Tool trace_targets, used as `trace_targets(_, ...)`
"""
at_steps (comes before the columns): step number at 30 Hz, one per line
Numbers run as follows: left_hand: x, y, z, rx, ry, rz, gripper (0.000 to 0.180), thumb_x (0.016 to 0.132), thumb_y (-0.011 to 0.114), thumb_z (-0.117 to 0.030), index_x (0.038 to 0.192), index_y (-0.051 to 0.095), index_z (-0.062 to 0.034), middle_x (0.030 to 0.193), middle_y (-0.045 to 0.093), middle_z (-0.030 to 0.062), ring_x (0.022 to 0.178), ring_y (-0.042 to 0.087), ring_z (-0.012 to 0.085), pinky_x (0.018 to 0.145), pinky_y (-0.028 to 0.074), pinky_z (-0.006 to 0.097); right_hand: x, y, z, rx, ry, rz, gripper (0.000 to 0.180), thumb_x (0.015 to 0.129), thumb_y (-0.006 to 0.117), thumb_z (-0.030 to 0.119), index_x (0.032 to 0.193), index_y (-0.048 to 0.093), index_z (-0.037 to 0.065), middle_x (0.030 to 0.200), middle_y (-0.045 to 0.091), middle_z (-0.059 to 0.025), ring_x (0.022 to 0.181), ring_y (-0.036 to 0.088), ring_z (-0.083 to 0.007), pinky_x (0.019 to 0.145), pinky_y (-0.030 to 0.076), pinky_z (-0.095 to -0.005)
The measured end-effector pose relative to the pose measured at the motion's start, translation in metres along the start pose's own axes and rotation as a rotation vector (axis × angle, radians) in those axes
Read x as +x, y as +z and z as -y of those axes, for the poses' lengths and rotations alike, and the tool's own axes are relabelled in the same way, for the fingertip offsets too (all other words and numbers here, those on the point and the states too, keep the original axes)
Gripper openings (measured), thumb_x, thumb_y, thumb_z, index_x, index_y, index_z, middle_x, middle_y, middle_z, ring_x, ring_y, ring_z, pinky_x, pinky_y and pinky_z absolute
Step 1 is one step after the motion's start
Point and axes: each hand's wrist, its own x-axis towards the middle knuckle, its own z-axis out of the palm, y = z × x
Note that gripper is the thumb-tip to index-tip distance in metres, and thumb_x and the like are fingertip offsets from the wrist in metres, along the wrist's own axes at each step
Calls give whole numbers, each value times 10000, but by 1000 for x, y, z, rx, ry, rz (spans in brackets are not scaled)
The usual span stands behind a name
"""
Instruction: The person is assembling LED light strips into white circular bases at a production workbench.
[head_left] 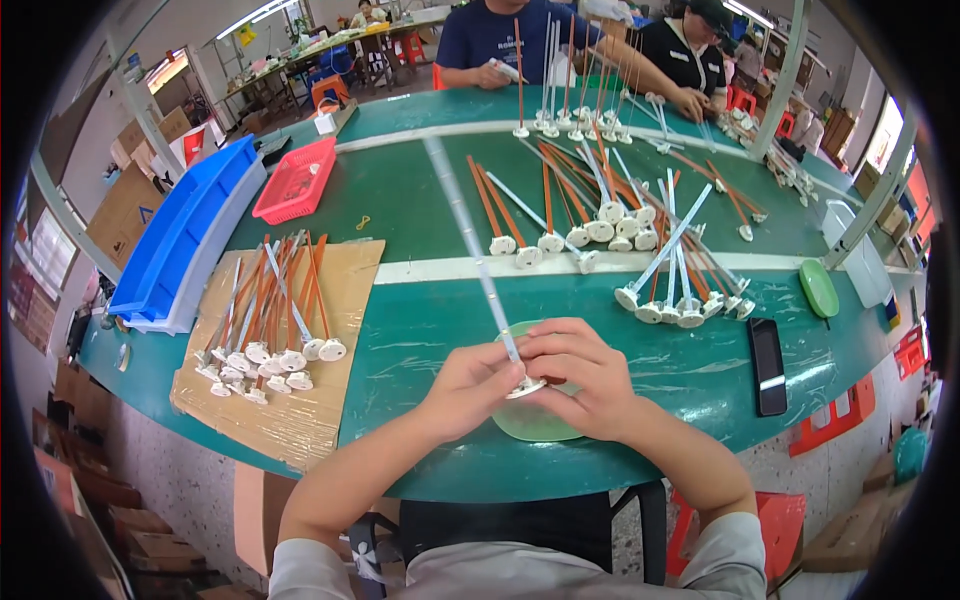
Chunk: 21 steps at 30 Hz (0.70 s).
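- The green worktop [420, 330] carries everything; it curves away toward two other people seated at its far side, whose hands are busy with their own rods.
- On the left lies a sheet of brown cardboard [340, 290] with a bundle of finished pieces [270, 330] on it: orange and white rods ending in white round bases. Beyond it stand stacked blue bins [180, 240] and a red basket [296, 180].
- Across the middle and right of the worktop lie loose piles of the same rods with white bases [620, 225], well apart from the hands. A black phone [768, 365] lies to the right, near a green plate [818, 288].
- Just under the hands sits a pale green dish [535, 420], partly hidden by them.
- The left hand [470, 385] and the right hand [580, 375] meet over that dish, fingers closed together on one piece: a long clear tube [470, 245] rising up and away, and a small white round base [525, 386] at its lower end.
- The step in hand looks like fitting the tube into the base. The left grip pinches the tube just above the base; the right grip is clamped about the base itself.
- The next move probably calls for a straight, steady push with the tube kept in line, since its long free end could sway or bend.
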Motion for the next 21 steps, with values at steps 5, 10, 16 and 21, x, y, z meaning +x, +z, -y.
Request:
trace_targets(5, -10, 1, -10, -1, -24, 48, 510, 967, 583, -43, 1436, 406, 53, 1363, 562, 189, 1216, 593, 244, 1010, 496, 385, -12, -4, -5, -171, -46, -80, 317, 672, 834, 80, 966, 721, 49, 991, 694, -100, 903, 658, -290, 740, 553, -369)
trace_targets(10, -12, -3, -14, 45, -63, 73, 578, 898, 652, 31, 1424, 416, 61, 1356, 569, 194, 1245, 577, 237, 1021, 481, 361, -12, 1, -3, -203, -165, -157, 318, 639, 832, 45, 932, 711, 26, 876, 690, -84, 727, 674, -241, 603, 551, -313)
trace_targets(16, -14, -3, -16, 41, -142, 82, 600, 871, 648, 89, 1424, 414, 79, 1335, 588, 200, 1250, 574, 234, 1035, 461, 336, -16, 6, 6, -326, -190, -195, 262, 642, 767, 23, 896, 701, 34, 833, 684, -60, 737, 688, -221, 598, 562, -297)
trace_targets(21, -16, -12, -17, 53, -100, 127, 618, 877, 656, 69, 1438, 396, 85, 1315, 604, 195, 1247, 578, 236, 1045, 454, 341, -13, -3, -1, -290, -286, -87, 251, 673, 770, 18, 916, 705, 20, 847, 692, -71, 746, 691, -225, 593, 560, -300)
